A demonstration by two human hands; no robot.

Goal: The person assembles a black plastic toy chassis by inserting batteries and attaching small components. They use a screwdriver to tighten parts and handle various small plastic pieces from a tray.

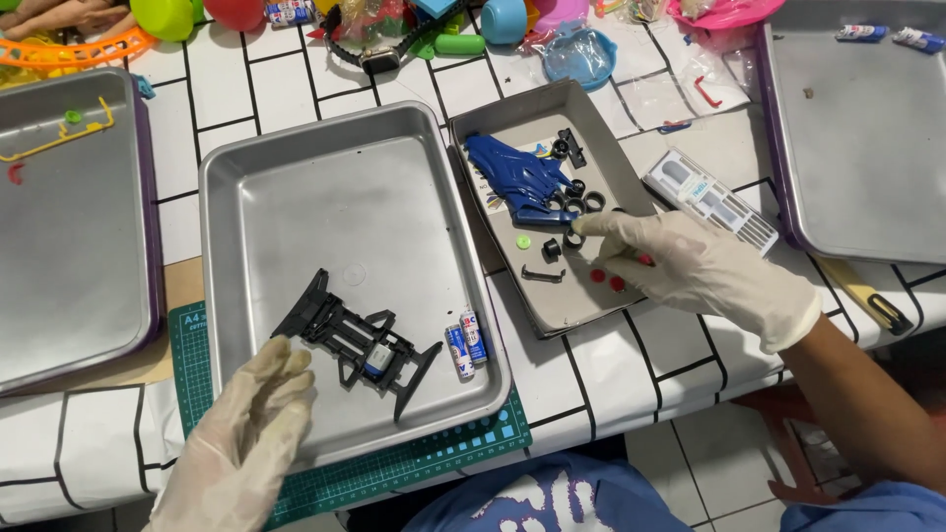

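My left hand [246,433], in a white glove, hovers with fingers apart over the near left edge of a metal tray [296,187], just left of a black toy car chassis [355,345]. Two small batteries [465,345] lie to the right of the chassis. My right hand [700,271], also gloved, reaches into a grey box lid [591,118] and pinches a small red part [642,260]. In that lid lie a blue toy car body [517,172], black wheels [576,202], a green disc [522,241] and red discs [606,279].
A second metal tray [59,276] sits at the left and a third [867,177] at the right. A white parts box [709,197] lies beside the lid. Colourful plastic toys [394,30] crowd the far edge. A green cutting mat [463,443] shows under the middle tray.
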